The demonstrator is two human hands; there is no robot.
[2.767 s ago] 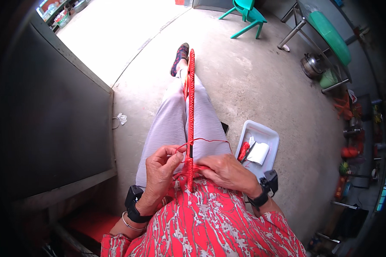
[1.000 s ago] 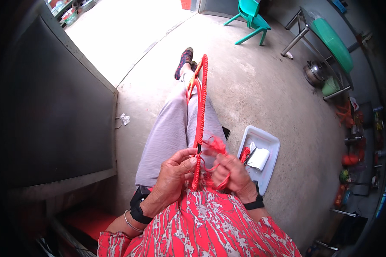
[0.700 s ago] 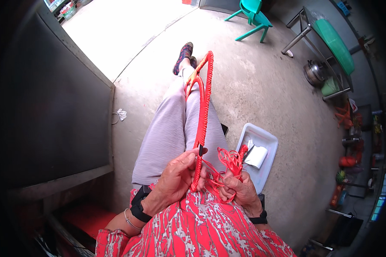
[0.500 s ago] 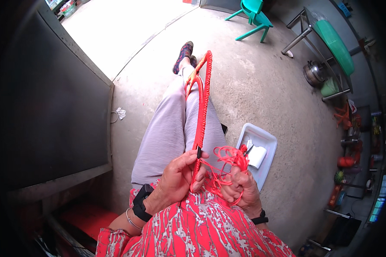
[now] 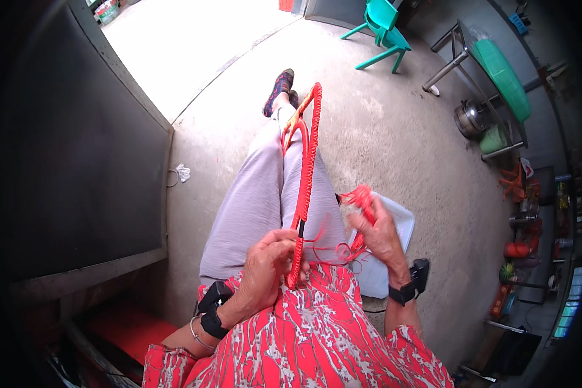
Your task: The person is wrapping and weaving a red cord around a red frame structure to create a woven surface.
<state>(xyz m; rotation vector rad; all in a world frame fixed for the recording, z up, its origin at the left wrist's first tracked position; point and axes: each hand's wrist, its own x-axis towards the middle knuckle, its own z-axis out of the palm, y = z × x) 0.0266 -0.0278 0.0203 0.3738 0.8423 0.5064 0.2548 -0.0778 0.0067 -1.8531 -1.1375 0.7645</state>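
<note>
A long, narrow frame (image 5: 307,168) wrapped in red cord rests along my lap and legs. A short black stretch of its core shows bare near my left hand (image 5: 265,265). That hand is closed on the frame's near end, fingers pinching at the wrapped part. Off to the right, my right hand (image 5: 383,238) grips a loose bundle of red cord (image 5: 363,199), blurred by motion. Thin strands of the cord run from the bundle across to the frame beside my left fingers.
A white plastic tray (image 5: 401,220) sits on the floor at my right, partly behind my right hand. A dark panel (image 5: 90,161) stands on the left. Farther off are a green chair (image 5: 385,29), a metal rack (image 5: 456,61) and a steel pot (image 5: 470,118).
My right hand has moved up and to the right with the cord bundle, away from the frame, and strands stretch between them. My left hand stays at the frame's near end.
</note>
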